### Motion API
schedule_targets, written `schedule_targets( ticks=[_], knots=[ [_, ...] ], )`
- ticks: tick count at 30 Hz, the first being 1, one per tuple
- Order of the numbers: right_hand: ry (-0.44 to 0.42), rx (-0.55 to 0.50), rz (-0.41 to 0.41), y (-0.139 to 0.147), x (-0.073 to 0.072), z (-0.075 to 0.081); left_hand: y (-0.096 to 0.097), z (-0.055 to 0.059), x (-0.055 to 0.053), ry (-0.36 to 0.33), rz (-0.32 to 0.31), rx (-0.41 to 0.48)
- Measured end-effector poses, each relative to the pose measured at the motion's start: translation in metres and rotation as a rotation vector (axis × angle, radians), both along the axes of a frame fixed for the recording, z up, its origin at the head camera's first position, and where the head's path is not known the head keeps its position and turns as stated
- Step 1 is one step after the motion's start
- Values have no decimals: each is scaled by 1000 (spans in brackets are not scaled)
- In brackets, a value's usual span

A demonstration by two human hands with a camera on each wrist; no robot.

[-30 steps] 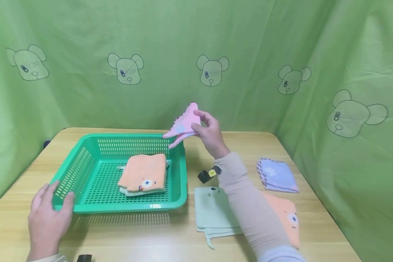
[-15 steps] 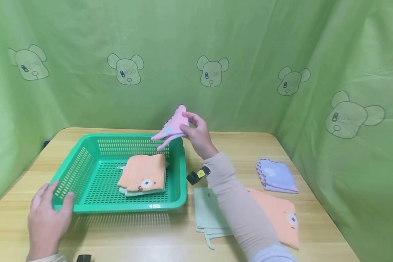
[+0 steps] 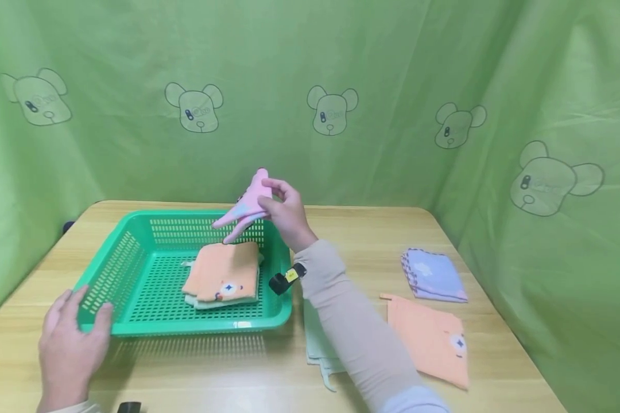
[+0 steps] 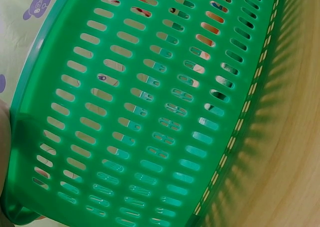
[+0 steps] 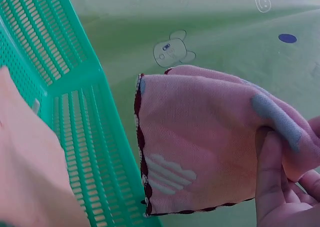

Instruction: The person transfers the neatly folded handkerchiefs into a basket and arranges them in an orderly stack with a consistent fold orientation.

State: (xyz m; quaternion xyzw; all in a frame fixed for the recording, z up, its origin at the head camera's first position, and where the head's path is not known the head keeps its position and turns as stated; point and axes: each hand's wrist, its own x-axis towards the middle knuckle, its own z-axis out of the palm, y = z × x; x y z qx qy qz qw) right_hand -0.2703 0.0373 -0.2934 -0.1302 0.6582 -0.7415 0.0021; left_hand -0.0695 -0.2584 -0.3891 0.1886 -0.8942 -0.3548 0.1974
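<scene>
In the head view my right hand pinches a folded pink towel between thumb and fingers, above the right back part of a green plastic basket. The right wrist view shows the towel's dark red edging and pale cloud patches. On the basket floor lies an orange folded towel with a bear face, on top of a pale green towel. My left hand holds the basket's front left corner, with the thumb over the front rim. The left wrist view shows mostly the slotted basket wall.
Right of the basket lie a mint towel, partly hidden under my right arm, an orange towel and a lilac towel. All rest on the wooden table. A green curtain hangs behind.
My right hand has carried the pink towel left, from beyond the basket's right edge to over its inside. More of the orange towel on the table shows. My left hand stays at the corner.
</scene>
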Motion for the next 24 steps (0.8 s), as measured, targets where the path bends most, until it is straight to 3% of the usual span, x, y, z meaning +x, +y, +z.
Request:
schedule_targets(
  ticks=[14, 24],
  knots=[
    [-65, 33, 9, -29, 2, -13, 0, 0, -1, 10, 7, 1],
    [-129, 105, 99, -36, -1, -31, -2, 1, -1, -37, 6, 4]
  ],
)
